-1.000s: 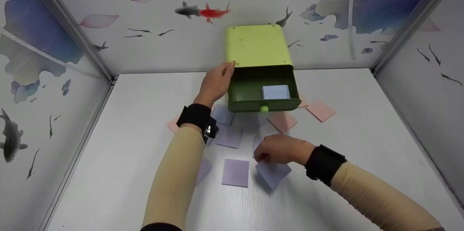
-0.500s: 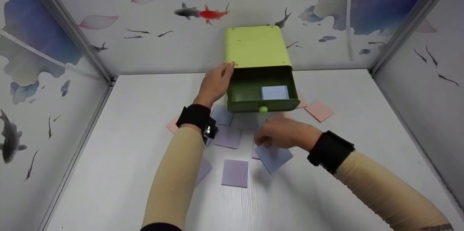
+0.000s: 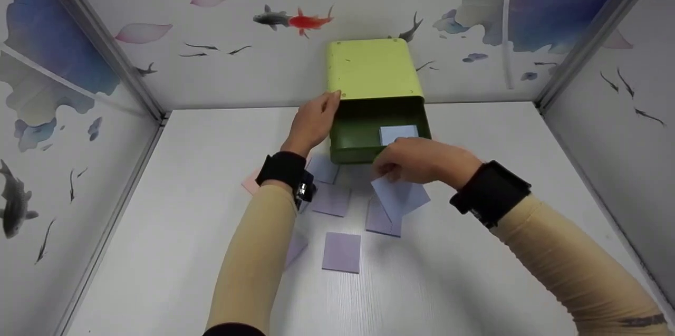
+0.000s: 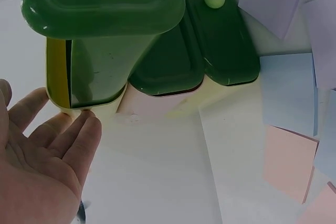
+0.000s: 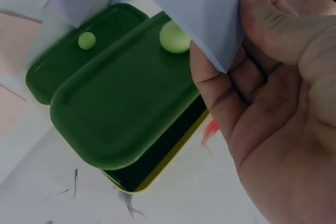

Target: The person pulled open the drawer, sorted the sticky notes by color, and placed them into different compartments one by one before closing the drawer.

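A small yellow-green drawer cabinet (image 3: 374,69) stands against the back wall with its dark green top drawer (image 3: 353,155) pulled out. Inside that drawer, toward the right, sits a light blue stack of sticky notes (image 3: 396,132). My left hand (image 3: 314,121) touches the cabinet's left side; in the left wrist view its fingers (image 4: 84,148) reach out to the edge beside the drawer. My right hand (image 3: 414,161) pinches a blue sticky note pad (image 3: 403,199) between thumb and fingers. This pad hangs just in front of the drawer, whose knob (image 5: 175,38) shows in the right wrist view.
Purple sticky note pads (image 3: 341,252) lie scattered on the white table (image 3: 158,251), one partly behind the held pad. Blue pads (image 4: 287,87) and pink pads (image 4: 289,161) lie near the cabinet's base. Two lower drawers are closed. Walls with painted fish enclose the table.
My right hand has lifted the blue pad off the table and brought it up toward the open drawer. The left hand has stayed at the cabinet's side.
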The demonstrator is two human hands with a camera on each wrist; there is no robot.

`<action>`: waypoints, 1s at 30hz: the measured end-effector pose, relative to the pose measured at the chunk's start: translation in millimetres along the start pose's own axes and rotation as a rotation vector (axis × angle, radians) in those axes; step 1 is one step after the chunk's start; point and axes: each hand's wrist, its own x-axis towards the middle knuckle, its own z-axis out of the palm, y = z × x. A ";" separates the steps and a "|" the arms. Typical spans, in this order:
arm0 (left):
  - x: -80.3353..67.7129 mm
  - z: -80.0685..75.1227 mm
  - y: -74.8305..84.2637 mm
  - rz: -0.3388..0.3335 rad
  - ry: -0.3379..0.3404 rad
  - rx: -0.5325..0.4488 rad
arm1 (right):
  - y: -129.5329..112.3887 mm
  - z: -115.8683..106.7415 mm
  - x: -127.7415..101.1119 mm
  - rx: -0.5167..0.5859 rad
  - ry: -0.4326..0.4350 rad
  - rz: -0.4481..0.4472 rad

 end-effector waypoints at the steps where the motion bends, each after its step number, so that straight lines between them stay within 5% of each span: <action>1: 0.1 -0.2 0.0 0.004 0.002 -0.003 | 0.4 -4.1 0.5 0.003 0.004 0.003; 30: -0.2 -0.2 -1.1 -0.001 0.006 -0.004 | 52.2 -86.8 6.4 0.052 0.230 0.176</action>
